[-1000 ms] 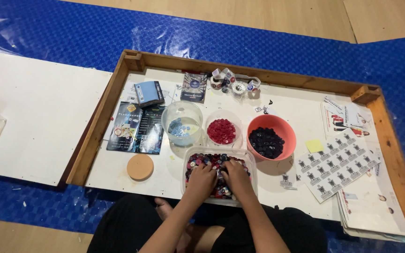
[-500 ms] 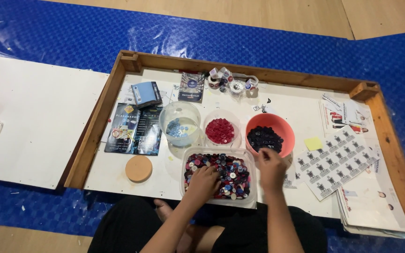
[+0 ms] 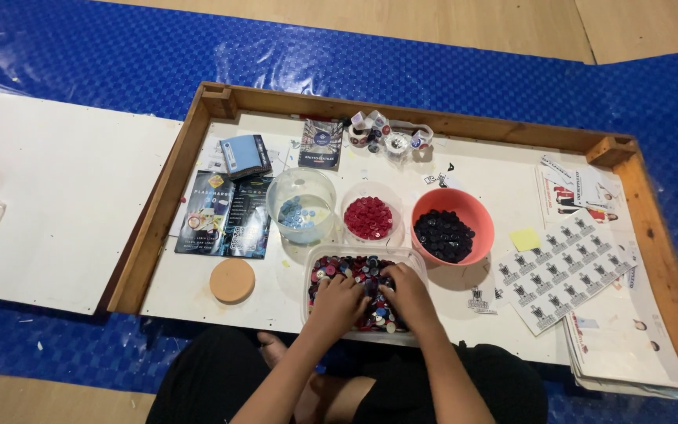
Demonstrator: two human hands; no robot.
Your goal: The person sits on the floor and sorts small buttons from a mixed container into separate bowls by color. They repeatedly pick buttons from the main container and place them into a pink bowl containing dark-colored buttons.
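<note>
Head view showed both hands down in the clear tub of mixed buttons at the near edge of the worktop. Half a second before, the right hand had been up at the red bowl of dark buttons; it had come back into the tub. Left hand had stayed there. Fingers of both were curled into the buttons, close together; whether they pinched any, I cannot tell.

Mixed-colour buttons, red buttons, dark navy buttons in salmon bowl, blue floor mat
</note>
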